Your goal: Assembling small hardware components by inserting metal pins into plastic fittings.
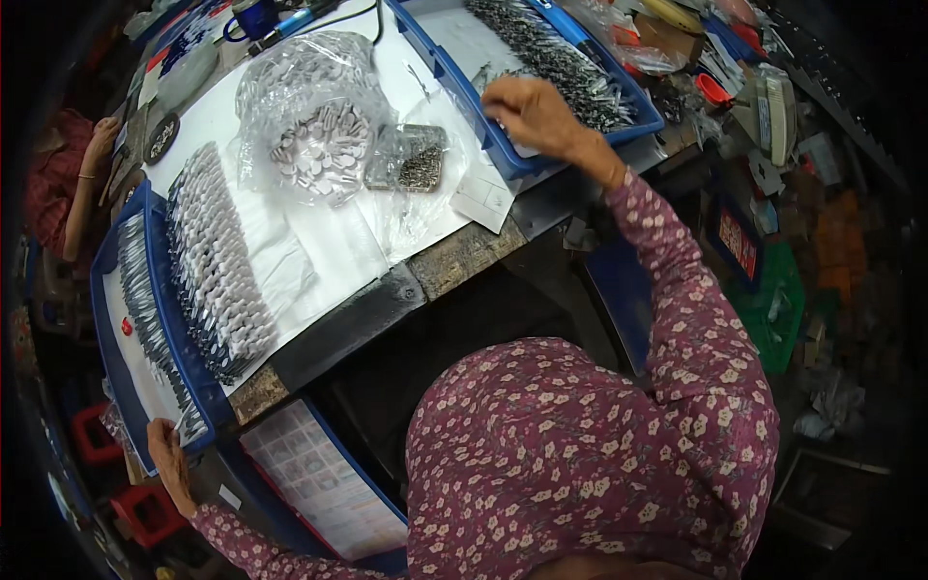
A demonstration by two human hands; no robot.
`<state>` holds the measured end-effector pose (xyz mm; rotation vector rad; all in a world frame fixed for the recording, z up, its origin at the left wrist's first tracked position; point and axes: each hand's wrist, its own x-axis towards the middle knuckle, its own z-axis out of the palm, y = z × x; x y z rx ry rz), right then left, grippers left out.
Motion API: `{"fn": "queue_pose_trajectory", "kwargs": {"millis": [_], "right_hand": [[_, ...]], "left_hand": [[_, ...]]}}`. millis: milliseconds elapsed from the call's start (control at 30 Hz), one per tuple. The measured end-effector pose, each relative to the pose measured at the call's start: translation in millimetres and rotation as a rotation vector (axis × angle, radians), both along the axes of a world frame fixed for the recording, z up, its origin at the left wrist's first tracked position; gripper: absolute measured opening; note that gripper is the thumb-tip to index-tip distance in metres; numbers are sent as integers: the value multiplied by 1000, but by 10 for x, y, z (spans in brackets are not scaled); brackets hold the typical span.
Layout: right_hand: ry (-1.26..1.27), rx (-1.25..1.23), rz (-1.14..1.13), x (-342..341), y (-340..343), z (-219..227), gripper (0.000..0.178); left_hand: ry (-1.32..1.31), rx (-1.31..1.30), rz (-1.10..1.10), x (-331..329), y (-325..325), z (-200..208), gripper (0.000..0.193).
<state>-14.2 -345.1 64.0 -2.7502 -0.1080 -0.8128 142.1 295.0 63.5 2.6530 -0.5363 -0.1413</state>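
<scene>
Far to the left, my left hand [169, 462] is at the near end of a blue tray [200, 372], fingers drawn together by a row of slim silvery metal pieces [145, 290]. Anything pinched there is too small to make out. My right hand [530, 114] reaches over the near left edge of a second blue tray [512, 166], its fingers curled downward. What they hold, if anything, is hidden. Dark and silvery metal pieces [570, 82] lie heaped in that tray. Stacked rows of pieces with white oval ends [217, 261] lie beside the left tray.
On the white-covered table [338, 242] are a clear plastic bag of white oval pieces [324, 145] and a clear box of small metal parts [416, 164]. Another person's arm [87, 169] shows at the left. A blue mug [253, 19] stands at the back.
</scene>
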Motion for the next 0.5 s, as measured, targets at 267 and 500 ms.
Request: {"fn": "queue_pose_trajectory", "kwargs": {"millis": [267, 500], "right_hand": [[239, -52, -183, 64, -678, -137, 14], [224, -116, -251, 147, -859, -251, 14]], "left_hand": [[-421, 271, 137, -222, 115, 287, 20], [-559, -369, 393, -516, -631, 484, 26]]}}
